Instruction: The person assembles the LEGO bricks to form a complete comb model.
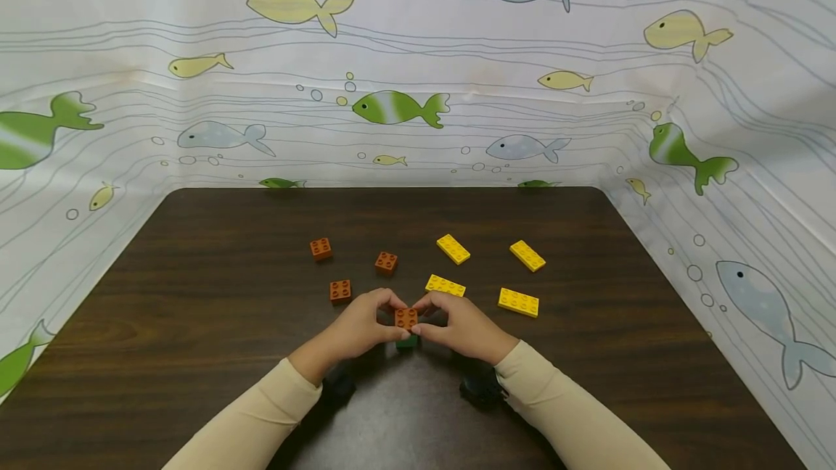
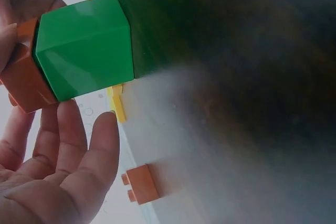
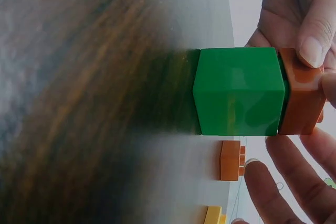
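Note:
An orange-brown toy brick with studs on its upper face sits on top of a taller green block, a thin dark line showing where they meet. The green block stands on the table. My left hand grips the brown brick from the left with thumb and fingers. From the other side my right hand pinches the same brick, its thumb on the near face. Both hands' lower fingers spread loosely beside the green block in the wrist views.
Three more brown bricks, a far one, a middle one and a nearer one, lie behind my left hand. Several flat yellow bricks, among them one at the right, lie beyond my right hand. A fish-patterned cloth surrounds the dark table.

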A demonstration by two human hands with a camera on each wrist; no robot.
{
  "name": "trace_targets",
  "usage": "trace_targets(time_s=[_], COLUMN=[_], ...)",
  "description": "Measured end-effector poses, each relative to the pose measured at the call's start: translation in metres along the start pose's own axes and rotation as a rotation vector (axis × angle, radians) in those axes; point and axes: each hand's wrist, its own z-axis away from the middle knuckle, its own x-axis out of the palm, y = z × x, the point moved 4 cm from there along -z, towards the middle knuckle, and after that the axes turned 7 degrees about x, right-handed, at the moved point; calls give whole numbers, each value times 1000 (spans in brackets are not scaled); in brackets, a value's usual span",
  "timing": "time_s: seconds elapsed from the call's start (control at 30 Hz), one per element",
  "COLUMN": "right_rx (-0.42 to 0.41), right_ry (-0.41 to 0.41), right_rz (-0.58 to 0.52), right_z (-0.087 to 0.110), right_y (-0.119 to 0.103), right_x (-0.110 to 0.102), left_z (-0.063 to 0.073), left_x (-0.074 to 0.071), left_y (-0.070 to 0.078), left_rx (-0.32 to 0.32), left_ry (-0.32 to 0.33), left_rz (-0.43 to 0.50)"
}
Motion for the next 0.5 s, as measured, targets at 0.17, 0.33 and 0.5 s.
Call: trace_targets(time_s=[0.17,0.33,0.5], right_rx=[11,5,1], right_ry=[-7,-5,3], right_rz=[15,36,30], right_z=[-1,-1,1], right_y=[1,-1,-2], right_x=[0,0,1], left_z=[0,0,0], left_x=[0,-1,-1], left_y=[0,0,0], left_rx=[-3,-1,-11], left_ry=[-12,-10,-7], left_rz=[11,15,25])
